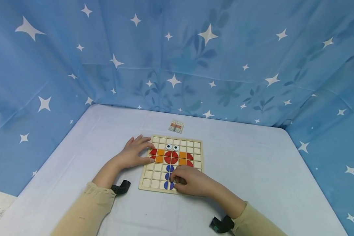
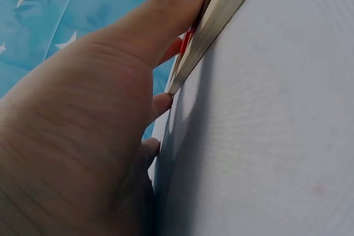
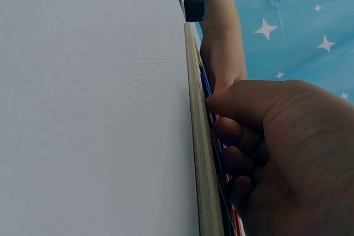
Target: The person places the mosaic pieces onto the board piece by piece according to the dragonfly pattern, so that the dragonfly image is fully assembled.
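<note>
A square wooden grid board (image 1: pixel 146 183) lies on the table. On it are two googly-eye pieces (image 1: pixel 172 147), a red circle (image 1: pixel 171 157) of several tiles, orange squares (image 1: pixel 160 155) with red rounded tiles (image 1: pixel 189 156) at the sides, and a column of blue round tiles (image 1: pixel 169 168). My left hand (image 1: pixel 134 152) rests at the board's left edge, its thumb and fingers spread and touching the red tiles there. Bent fingers of my right hand (image 1: pixel 194 182) touch the lower blue tiles; the fingertips hide whether a tile is pinched between them.
Behind the board lies a small pattern card (image 1: pixel 176 126) showing a similar picture. A white cloth (image 1: pixel 247 170) covers the table. Blue star-printed curtains (image 1: pixel 177 65) hang at the back and sides. Dark wrist-worn devices (image 1: pixel 122 187) sit at both sleeves.
</note>
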Demonstrator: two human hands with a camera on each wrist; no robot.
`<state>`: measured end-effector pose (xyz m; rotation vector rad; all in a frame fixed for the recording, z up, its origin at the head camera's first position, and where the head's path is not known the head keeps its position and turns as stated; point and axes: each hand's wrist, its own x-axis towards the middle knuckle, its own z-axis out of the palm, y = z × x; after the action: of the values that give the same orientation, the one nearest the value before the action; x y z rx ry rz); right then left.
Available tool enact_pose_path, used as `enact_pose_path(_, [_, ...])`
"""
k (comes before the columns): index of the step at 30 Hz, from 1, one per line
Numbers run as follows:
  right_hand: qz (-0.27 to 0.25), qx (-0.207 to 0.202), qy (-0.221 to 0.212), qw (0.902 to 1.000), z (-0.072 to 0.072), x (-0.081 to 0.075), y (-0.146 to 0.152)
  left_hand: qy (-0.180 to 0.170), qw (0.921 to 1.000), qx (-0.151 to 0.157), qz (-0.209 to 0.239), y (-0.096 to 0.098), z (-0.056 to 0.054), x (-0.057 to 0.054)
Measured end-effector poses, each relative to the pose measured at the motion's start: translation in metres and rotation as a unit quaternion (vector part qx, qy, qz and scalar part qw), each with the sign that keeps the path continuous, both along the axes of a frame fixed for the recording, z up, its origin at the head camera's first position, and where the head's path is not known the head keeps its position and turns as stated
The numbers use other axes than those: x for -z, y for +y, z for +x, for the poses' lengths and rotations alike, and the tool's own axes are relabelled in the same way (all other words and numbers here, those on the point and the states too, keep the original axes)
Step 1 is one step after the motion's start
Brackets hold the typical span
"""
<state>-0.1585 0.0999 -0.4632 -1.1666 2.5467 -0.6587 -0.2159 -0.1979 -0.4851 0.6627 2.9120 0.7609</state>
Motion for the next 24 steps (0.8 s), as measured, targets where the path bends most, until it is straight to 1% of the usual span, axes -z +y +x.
enact_pose_path(9, [-0.008,-0.004,0.025,0.9997,0.0002,0.0019,-0.0029,-0.002,1.0,-0.001,-0.005,0.0002,-0.0005,-0.0016])
enact_pose_path(17, [-0.011,-0.009,0.036,0.9993,0.0002,0.002,-0.0039,0.001,0.9999,-0.002,-0.012,0.0003,-0.0001,-0.0032])
enact_pose_path(24, [-0.009,-0.008,0.033,0.9994,0.0012,0.0016,-0.0041,0.002,0.9999,-0.001,-0.012,0.001,0.0008,-0.0024])
